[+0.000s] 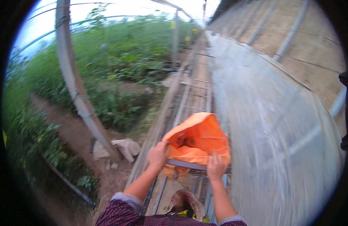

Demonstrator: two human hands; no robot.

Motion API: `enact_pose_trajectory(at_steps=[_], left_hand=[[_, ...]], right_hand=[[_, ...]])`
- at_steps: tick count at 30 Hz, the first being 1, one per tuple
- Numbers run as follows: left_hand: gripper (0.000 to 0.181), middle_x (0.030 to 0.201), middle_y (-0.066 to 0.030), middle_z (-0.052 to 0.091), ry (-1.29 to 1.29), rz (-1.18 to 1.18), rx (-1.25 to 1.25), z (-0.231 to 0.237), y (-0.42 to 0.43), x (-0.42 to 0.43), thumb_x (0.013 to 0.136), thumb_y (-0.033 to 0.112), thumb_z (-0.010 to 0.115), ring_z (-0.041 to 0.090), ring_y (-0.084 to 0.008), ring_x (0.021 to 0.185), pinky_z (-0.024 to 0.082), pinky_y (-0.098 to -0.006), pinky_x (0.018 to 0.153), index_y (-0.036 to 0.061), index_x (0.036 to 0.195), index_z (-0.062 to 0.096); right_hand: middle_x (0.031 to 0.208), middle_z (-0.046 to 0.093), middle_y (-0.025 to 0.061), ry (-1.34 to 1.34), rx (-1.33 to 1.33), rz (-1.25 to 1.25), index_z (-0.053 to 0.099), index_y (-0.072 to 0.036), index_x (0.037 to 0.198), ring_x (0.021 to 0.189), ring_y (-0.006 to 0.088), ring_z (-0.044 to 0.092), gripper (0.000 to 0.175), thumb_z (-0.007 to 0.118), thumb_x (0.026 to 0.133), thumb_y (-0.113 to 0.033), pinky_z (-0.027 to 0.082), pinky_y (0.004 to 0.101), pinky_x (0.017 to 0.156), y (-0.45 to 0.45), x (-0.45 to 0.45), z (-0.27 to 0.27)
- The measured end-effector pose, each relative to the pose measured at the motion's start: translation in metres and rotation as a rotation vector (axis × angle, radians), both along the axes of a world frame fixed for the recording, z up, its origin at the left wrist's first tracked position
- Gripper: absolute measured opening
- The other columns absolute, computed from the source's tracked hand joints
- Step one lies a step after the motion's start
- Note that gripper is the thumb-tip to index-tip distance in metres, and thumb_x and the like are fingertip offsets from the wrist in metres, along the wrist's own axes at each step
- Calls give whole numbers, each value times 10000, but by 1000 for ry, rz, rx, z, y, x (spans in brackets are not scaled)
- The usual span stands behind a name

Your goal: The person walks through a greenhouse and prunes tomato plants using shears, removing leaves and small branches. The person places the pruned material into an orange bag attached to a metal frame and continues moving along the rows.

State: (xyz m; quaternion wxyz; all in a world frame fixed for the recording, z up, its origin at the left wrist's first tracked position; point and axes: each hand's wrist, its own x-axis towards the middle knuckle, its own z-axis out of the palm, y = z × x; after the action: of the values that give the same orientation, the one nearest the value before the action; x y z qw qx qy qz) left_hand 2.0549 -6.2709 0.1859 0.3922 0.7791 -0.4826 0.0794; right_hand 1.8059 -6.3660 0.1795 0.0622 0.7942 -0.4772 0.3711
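An orange fabric-like bag (pixel 203 138) is spread in front of me, its mouth gaping upward and dark marks on its inner wall. My left hand (pixel 159 154) grips the bag's rim at the near left. On the near right side, my right hand (pixel 215 166) pinches the same rim. A dark flat bar (pixel 188 164) runs crosswise just under the near edge, and a fold of orange material hangs below it. Close to my body is a stained, pale brown open container or sack (pixel 185 197), with yellow-green material around it; its contents are hidden.
A walkway with rail-like bars (pixel 198 96) stretches ahead. Green crop plants (pixel 126 53) grow on the left behind a leaning post (pixel 75 82), with pale cloth (pixel 126 148) at its foot. Translucent plastic sheeting (pixel 264 127) lies along the right, below an earthen wall (pixel 306 42).
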Motion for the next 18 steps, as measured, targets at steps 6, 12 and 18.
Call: enact_pose_trajectory(at_steps=[6,12,18], left_hand=[[229,990,-99,650,49,56,112,4,-157,58,868,235,563,646,-330,831,524,-443,684,155,1083,578],[191,942,-109,630,1,37,54,-6,-310,103,869,226,556,644,-319,783,526,-438,640,127,1031,540],[180,932,-123,617,-7,47,12,-2,-430,147,859,205,559,639,-328,754,527,-435,614,94,995,523]], right_hand=[[813,666,174,6,103,149,650,-79,1097,682,343,625,250,537,907,-196,473,466,609,-163,61,-1],[814,672,169,13,138,142,652,-80,1052,718,351,640,223,542,922,-224,481,458,611,-315,111,-20],[838,670,192,144,185,76,648,-84,1067,748,376,637,254,486,953,-241,474,475,630,-434,154,-6]])
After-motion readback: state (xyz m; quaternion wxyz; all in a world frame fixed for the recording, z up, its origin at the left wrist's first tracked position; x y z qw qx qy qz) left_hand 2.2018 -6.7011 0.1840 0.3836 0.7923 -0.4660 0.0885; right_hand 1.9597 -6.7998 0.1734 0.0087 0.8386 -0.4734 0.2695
